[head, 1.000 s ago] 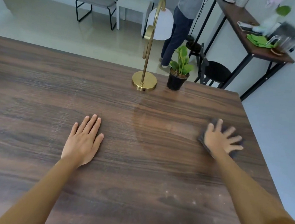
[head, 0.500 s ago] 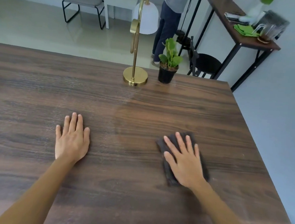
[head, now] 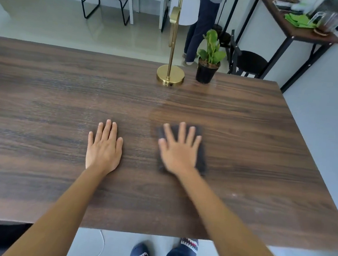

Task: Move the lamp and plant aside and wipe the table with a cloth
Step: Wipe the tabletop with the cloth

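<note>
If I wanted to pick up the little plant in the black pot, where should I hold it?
Hold the small round black plastic pot around its sides, not the green leaves, which look floppy. Come from the right or front, because the tall gold lamp with the round base stands close on its left. The pot narrows toward the bottom, so gripping near the rim should work best.

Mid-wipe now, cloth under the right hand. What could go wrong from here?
1. The lamp and potted plant stand at the far edge of the table; a long forward stroke could knock them off.
2. The dark cloth lies under a flat right hand, not gripped, so it may bunch or slip.
3. The dull area around the left hand could get missed.
</note>
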`<act>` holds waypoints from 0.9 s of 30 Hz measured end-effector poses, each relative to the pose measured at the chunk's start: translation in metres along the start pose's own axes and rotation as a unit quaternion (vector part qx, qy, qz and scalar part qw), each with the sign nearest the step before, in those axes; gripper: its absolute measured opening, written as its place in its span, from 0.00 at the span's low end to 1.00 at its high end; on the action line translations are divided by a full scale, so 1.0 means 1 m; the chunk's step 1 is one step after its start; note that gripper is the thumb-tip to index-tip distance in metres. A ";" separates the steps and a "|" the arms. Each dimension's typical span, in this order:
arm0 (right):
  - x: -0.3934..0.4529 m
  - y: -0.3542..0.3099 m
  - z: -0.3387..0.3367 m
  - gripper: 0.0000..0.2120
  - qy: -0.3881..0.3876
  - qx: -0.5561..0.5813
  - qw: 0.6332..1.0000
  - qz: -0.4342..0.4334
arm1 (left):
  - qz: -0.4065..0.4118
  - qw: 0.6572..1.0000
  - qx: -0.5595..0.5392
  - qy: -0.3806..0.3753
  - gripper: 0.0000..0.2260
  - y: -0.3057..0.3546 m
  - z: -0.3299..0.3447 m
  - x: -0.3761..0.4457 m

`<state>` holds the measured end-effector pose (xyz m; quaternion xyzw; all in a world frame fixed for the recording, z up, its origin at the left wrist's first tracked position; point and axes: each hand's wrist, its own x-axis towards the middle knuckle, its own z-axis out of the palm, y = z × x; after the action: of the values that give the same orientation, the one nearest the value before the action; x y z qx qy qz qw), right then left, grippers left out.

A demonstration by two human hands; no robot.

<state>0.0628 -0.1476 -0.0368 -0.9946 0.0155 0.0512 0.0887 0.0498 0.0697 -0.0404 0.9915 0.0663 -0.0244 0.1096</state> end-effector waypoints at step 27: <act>-0.179 0.042 0.014 0.24 0.003 0.021 0.983 -0.181 | 0.056 0.996 -0.052 0.037 0.22 0.008 0.014 -0.077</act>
<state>-0.1179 -0.1824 -0.0387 -0.9790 -0.1638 0.0312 0.1176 -0.0255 0.0493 -0.0475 0.9868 0.0163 0.0224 0.1594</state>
